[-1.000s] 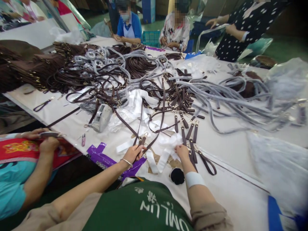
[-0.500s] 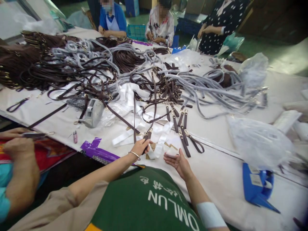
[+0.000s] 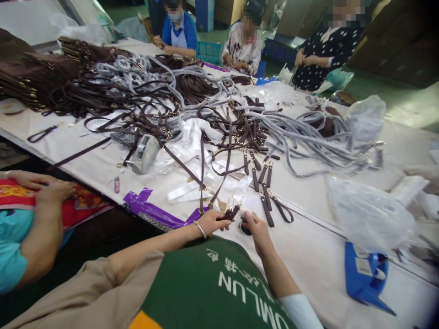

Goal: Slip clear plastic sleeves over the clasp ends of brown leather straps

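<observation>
In the head view, my left hand [image 3: 213,222], with a bracelet at the wrist, is closed on the ends of dark brown straps [image 3: 230,213]. Gold snap hooks [image 3: 241,199] stick up past its fingers. Close beside it on the right, the fingers of my right hand [image 3: 258,230] are pinched together around a small dark round thing [image 3: 245,228] whose kind I cannot make out. Beyond both hands, long straps run back over white strips [image 3: 185,191]. Several short brown wrist straps [image 3: 266,211] with gold hooks lie to the right.
A large heap of brown straps [image 3: 195,89] and grey-wrapped straps [image 3: 302,137] covers the far table. A grey tape dispenser [image 3: 146,154] stands left, a blue dispenser [image 3: 363,274] right, beside a clear plastic bag [image 3: 370,212]. A co-worker's hands [image 3: 51,187] are at left; three people stand or sit opposite.
My left hand has lifted the strap ends and hooks towards my right hand. My right hand, earlier open under a small whitish piece, has closed into a pinch. The view has shifted slightly.
</observation>
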A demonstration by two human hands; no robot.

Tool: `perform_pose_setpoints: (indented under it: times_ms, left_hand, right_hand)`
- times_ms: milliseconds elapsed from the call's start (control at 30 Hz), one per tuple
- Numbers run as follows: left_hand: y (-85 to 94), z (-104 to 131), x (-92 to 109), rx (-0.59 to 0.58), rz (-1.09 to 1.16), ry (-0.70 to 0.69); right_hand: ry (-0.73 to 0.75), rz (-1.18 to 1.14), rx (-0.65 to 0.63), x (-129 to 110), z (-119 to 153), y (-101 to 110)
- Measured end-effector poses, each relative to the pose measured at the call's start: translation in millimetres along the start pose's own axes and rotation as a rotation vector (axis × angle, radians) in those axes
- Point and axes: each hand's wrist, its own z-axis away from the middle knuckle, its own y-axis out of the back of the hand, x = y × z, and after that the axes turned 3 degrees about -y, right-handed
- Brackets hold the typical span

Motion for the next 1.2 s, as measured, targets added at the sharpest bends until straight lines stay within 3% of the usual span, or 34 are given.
perform_pose_setpoints:
  times_ms: [100,167,267,367,467,567,633,700,800,867,967,1100,1200]
  left_hand:
    - [4.1,-4.8,-1.0,-0.061,0.050,0.024]
    - [9.4,-16.0,-0.7,-0.037,0.049,0.061]
    - [14.4,-41.6,1.9,0.049,-0.073,0.120]
    - [12.0,-65.0,1.9,0.045,-0.217,0.139]
    - [5.9,-74.2,-3.3,-0.001,-0.308,0.138]
    - [0.7,-69.9,-5.4,0.005,-0.373,0.117]
    - [-4.1,-64.2,-1.0,-0.020,-0.383,0.063]
    - [-11.7,-58.9,6.4,-0.115,-0.294,0.061]
    - [-26.2,-53.3,15.0,-0.273,0.004,0.231]
    - [-34.6,-50.9,15.7,-0.304,0.191,0.296]
    - [-41.3,-48.8,12.7,-0.253,0.272,0.218]
    - [-42.5,-50.8,16.2,-0.143,0.072,0.068]
    - [-44.0,-57.1,22.7,-0.154,-0.138,-0.019]
  right_hand:
    - [0.014,0.002,0.083,-4.5,-0.5,-5.6]
    - [0.040,-0.029,0.115,-1.4,1.9,-4.5]
    - [0.040,-0.249,0.150,9.9,7.2,-0.6]
    - [0.044,-0.480,0.169,20.3,11.5,4.3]
    - [0.086,-0.326,0.199,23.2,18.0,12.1]
    - [0.163,-0.035,0.230,17.8,30.0,17.8]
    - [0.210,0.021,0.226,11.2,38.3,16.8]
    - [0.241,-0.026,0.205,4.6,43.6,12.1]
    - [0.227,-0.137,0.195,-0.5,44.4,3.7]
    - [0.208,-0.193,0.197,0.4,41.9,0.6]
    - [0.176,-0.248,0.182,7.3,38.9,2.9]
    - [0.059,-0.315,0.263,21.1,39.2,16.2]
    - [-0.089,-0.306,0.128,28.4,38.9,26.2]
